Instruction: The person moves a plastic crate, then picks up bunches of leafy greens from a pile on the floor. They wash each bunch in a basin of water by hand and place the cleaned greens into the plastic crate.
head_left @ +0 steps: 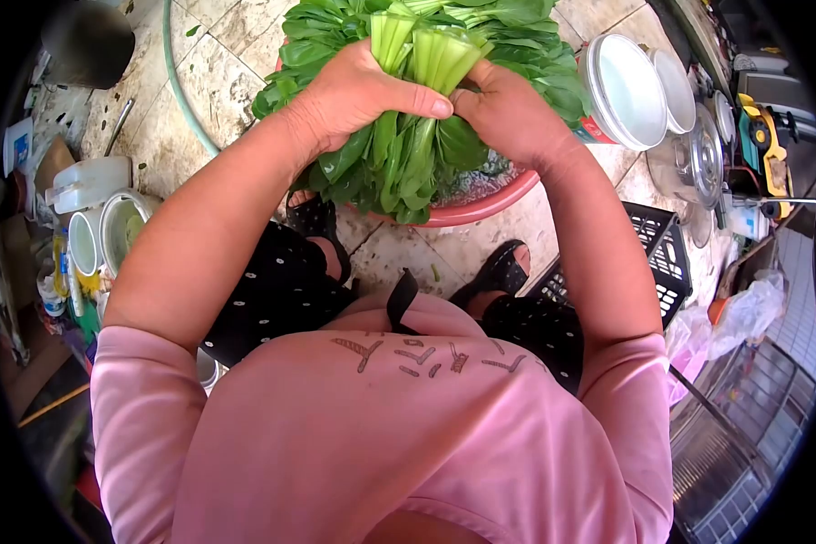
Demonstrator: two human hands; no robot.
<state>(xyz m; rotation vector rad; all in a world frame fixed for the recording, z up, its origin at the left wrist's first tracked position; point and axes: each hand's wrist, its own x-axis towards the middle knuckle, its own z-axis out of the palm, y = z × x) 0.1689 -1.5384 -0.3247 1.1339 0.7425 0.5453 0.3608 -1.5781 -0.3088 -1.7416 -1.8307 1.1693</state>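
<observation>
Both of my hands grip a bunch of bok choy (pixel 408 154) above a red basin (pixel 490 207). Its pale cut stems point up and away from me, and its dark leaves hang down toward my feet. My left hand (pixel 367 95) wraps the bunch from the left, its thumb lying across the stems. From the right, my right hand (pixel 508 109) closes on the same bunch, its fingers partly hidden behind the stems. More leafy greens (pixel 322 41) are heaped behind my hands, covering much of the basin. Water shows at the basin's near side.
White buckets (pixel 630 91) stand right of the basin, with a clear plastic container (pixel 698 159) beyond. A black crate (pixel 657 258) sits by my right arm. A green hose (pixel 186 91) crosses the dirty tiles. Several tubs, including a white one (pixel 86 240), are on the left.
</observation>
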